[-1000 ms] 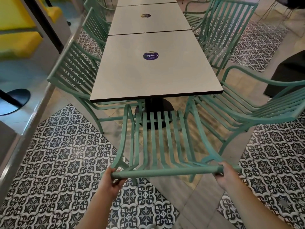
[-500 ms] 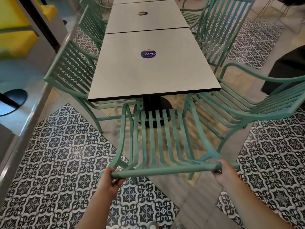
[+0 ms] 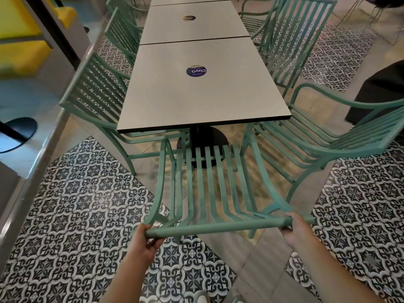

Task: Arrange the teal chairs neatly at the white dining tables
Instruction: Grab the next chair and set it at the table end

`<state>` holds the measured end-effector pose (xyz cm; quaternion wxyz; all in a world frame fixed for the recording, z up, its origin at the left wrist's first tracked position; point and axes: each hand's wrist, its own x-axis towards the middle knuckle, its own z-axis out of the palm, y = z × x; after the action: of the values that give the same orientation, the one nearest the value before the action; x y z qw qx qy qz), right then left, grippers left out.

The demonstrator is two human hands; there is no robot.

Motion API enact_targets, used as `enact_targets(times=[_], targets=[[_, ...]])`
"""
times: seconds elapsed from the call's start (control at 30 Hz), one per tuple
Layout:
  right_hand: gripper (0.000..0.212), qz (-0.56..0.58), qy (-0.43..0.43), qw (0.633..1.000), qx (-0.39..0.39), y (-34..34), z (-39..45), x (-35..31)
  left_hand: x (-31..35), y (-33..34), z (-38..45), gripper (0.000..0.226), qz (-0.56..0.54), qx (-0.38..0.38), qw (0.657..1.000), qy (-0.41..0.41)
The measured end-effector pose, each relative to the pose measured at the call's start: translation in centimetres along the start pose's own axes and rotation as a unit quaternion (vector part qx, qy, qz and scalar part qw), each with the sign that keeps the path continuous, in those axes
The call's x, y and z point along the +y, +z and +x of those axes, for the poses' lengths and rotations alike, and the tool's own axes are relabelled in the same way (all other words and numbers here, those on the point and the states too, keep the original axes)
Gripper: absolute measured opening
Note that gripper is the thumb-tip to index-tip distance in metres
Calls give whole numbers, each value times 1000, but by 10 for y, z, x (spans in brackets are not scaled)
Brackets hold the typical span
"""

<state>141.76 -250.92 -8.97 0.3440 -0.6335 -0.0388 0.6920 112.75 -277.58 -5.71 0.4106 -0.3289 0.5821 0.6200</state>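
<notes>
Teal chair nudged closer to table, fingers gripping rail

Single view only, head-worn wide-angle, so no second view shares anything. It looks forward and steeply down along the row of tables, standing off the short end of the nearest white table. That table end sits mid-frame; the chair top rail is nearest the lens, low in frame, with both forearms entering from the bottom edge. Further tables recede to the top edge. Straight lines bow near the borders.
</notes>
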Motion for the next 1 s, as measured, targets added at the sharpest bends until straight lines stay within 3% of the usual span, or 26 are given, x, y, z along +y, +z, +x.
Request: enact_targets(times=[0.07,0.2,0.37,0.7,1.0], targets=[[11,-2,-3,1000,-10,-1,-6,-1,0,-2,-2,28,-1,4,1000,-4],[9,-2,0,1000,-24,-3,-9,-1,-2,-5,-5,28,0,8,1000,-4],[27,6,3,1000,-26,-6,-7,0,-6,-6,-9,17,11,5,1000,-15],[15,0,1,1000,-28,-6,-6,-1,-5,-6,-17,16,21,-4,1000,-7],[30,6,5,999,-31,-8,-4,-1,-5,-8,-18,18,17,-11,1000,-10]])
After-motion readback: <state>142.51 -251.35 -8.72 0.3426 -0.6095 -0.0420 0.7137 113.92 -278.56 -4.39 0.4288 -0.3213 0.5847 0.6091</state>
